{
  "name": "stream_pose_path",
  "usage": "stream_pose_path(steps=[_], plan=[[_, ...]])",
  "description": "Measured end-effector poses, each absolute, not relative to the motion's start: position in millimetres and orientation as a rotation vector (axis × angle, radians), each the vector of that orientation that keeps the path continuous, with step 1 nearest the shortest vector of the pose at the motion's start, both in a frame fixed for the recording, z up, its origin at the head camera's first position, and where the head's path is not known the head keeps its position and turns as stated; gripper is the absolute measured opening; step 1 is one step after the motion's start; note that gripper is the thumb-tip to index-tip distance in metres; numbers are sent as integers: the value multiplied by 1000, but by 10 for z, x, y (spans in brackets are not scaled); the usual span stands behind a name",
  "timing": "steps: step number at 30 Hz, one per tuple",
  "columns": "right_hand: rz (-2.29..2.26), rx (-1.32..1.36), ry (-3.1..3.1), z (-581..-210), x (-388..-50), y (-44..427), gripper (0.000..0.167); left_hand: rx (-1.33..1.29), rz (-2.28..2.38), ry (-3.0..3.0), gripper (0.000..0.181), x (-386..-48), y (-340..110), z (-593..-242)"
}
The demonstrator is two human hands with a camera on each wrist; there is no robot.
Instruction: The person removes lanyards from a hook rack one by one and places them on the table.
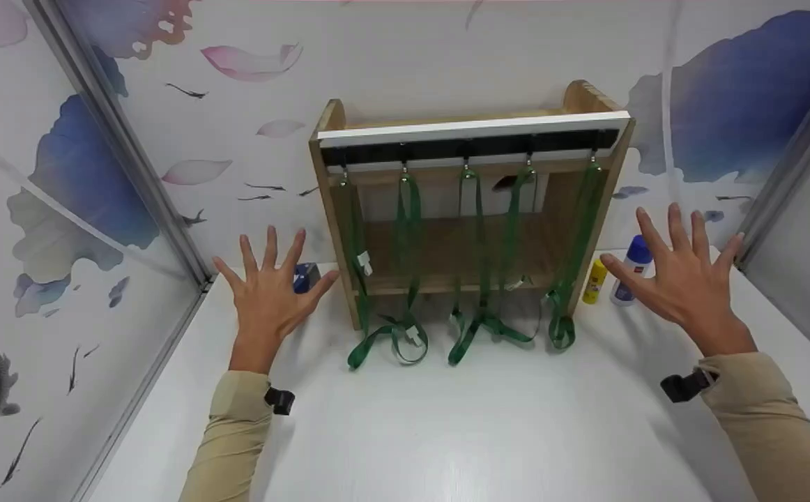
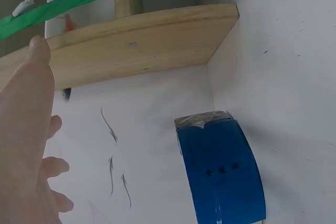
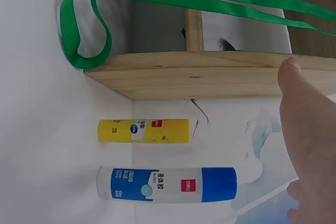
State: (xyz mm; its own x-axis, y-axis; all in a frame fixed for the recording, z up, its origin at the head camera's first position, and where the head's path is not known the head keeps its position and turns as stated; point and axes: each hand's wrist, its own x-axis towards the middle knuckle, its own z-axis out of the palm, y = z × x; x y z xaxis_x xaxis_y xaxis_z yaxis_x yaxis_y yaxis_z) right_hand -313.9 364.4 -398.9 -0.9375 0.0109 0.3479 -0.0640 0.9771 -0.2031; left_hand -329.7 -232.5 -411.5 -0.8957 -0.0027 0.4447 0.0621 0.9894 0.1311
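Observation:
A wooden rack point(image 1: 471, 127) stands at the back of the white table, and green ribbons point(image 1: 482, 279) hang from hooks along its black strip, their lower ends lying on the table. My left hand point(image 1: 265, 307) is raised left of the rack, fingers straight and spread, holding nothing; a blue tape dispenser point(image 2: 220, 169) is beside it. On the right, my right hand point(image 1: 691, 286) is also spread and empty, near a yellow glue stick point(image 3: 144, 130) and a liquid glue bottle point(image 3: 165, 184) with a blue cap.
Behind the rack is a white wall point(image 1: 405, 63) printed with petals and blue shapes. Metal frame posts point(image 1: 116, 139) edge the side panels. The white table point(image 1: 461, 425) extends in front of the rack between both forearms.

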Motion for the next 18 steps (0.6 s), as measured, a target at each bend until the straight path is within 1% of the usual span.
stream_pose_path(steps=[7, 13, 15, 18], plan=[[302, 25, -2753, -3961, -3149, 3658, 103, -33, -189, -2659, 98, -3287, -2390, -4118], [362, 27, -2652, -3983, -3077, 3606, 101, -37, -228, -2578, 91, -3246, -2386, -4187], [444, 25, -2572, -4002, -3029, 3527, 96, -51, -265, -2544, 87, -3228, -2347, -4224], [609, 20, -2427, -4032, -2954, 3336, 81, -110, -360, -2486, 80, -3222, -2256, -4282]])
